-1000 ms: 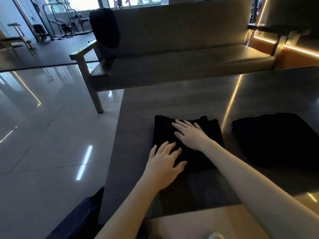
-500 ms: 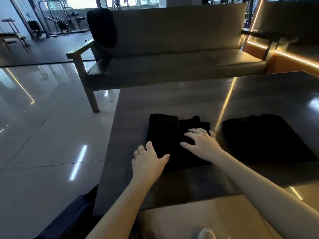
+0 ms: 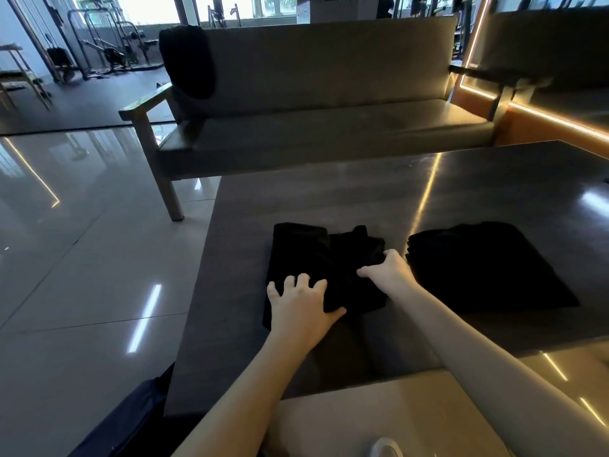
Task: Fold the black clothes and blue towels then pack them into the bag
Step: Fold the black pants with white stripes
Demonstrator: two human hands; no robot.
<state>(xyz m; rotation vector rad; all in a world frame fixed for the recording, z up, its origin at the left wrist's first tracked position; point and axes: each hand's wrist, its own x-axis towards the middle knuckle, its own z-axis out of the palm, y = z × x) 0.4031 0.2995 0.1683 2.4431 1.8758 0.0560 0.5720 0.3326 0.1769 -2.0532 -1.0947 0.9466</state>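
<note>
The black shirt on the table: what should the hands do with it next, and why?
Probably fold its right side over to the left. The right hand curls its fingers on the right edge of the black shirt, as if to lift it. The left hand rests with bent fingers on the near left part, which would keep the shirt from sliding.

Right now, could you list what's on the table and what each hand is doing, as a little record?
Table: dark, glossy
In hand: black garment, partly folded
Left hand: fingers curled on its near left corner
Right hand: grips its right edge
Right side: folded black pile, untouched
Behind: sofa, black cloth draped over back
</note>
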